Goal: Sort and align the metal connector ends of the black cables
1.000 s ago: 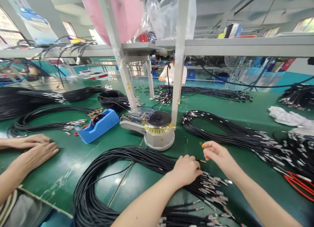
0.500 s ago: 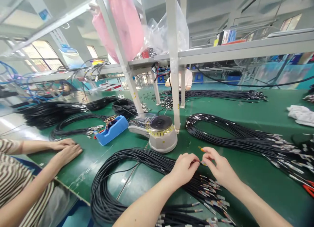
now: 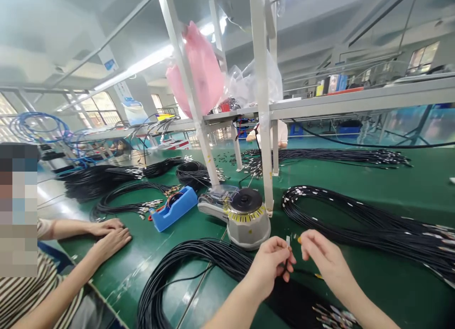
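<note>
My left hand [image 3: 272,265] is pinched around a black cable, and the cable's pale metallic end [image 3: 287,242] sticks up past the fingertips. Just to its right, my right hand [image 3: 324,257] is closed, thumb against fingers, with a small yellow-orange piece [image 3: 299,240] showing at the fingertips; it looks like tape, but is too small to be sure. Below both hands lies a large looped bundle of black cables [image 3: 199,253], its stripped ends [image 3: 334,315] at the lower right. Behind the left hand stands a round tape dispenser [image 3: 249,227] with yellow strips around its rim.
A blue tape dispenser [image 3: 176,209] stands left of the round one. Another cable bundle [image 3: 341,210] lies to the right, and more [image 3: 95,179] at the back left. Shelf posts [image 3: 263,144] rise from the green table [image 3: 142,258]. A co-worker's hands [image 3: 112,236] rest at the left edge.
The view has tilted up and shifted left. A pale cable end now stands up from my left fingers. The right hand remains close beside it with the yellow-orange piece.
</note>
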A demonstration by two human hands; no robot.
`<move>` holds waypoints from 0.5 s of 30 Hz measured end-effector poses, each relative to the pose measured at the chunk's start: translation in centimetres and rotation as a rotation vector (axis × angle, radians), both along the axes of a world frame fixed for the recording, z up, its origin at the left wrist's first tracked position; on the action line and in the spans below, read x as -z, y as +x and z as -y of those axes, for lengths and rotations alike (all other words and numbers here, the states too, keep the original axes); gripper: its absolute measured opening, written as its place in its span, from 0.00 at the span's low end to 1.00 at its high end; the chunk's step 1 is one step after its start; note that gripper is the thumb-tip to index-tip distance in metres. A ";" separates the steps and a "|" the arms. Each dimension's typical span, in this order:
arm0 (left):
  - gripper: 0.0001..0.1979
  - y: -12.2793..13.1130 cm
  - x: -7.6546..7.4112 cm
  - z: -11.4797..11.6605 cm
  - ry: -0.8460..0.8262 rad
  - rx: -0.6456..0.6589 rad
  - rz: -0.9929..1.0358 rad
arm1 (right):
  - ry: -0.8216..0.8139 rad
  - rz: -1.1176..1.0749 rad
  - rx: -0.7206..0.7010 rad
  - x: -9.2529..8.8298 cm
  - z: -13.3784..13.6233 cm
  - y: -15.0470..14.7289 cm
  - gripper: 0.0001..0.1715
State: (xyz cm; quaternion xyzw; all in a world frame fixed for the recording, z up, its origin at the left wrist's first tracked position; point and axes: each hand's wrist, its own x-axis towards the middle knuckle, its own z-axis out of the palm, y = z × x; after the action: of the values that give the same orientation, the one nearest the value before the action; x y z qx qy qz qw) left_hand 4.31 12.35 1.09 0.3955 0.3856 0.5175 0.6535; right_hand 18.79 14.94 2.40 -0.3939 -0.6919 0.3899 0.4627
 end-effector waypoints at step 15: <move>0.06 0.8 0.2 0.5 0.094 -0.071 -0.188 | -0.302 -0.345 -0.045 1.4 -0.1 -0.6 0.12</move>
State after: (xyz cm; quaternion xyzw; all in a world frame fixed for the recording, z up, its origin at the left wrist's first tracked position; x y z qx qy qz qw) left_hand 5.12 11.80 0.93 0.4589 0.4343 0.5184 0.5763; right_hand 18.21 15.06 0.98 -0.3705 -0.5448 0.5610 0.5012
